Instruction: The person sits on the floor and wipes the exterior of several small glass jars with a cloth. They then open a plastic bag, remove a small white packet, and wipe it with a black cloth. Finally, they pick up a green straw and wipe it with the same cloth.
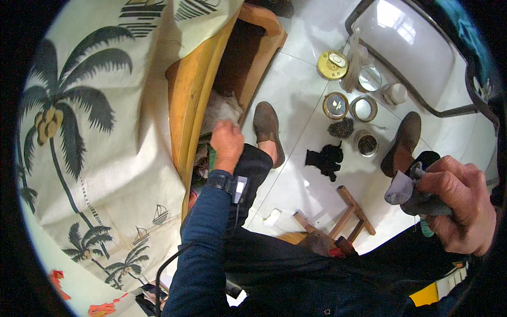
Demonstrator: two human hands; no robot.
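My left hand (227,143) is at the lower compartment of a wooden cabinet or table (200,115), its fingers closed on a crumpled whitish plastic bag (222,107). The fingertips are partly hidden. At the right, my right hand (461,206) grips a grey and black fabric item (401,189) above my thigh; folds and fingers hide its full shape. On the tiles between my shoes lie a black glove-like cloth (326,160), a dark scouring pad (341,128) and an uncovered tin (366,144) with dark contents.
Round tins (364,108), a yellow round lid (332,64) and a clear plastic bag (351,75) stand farther out. A metal-framed chair (420,51) borders the right. Near my legs is a wooden stool frame (350,214). A palm-printed tablecloth (130,158) drapes at left.
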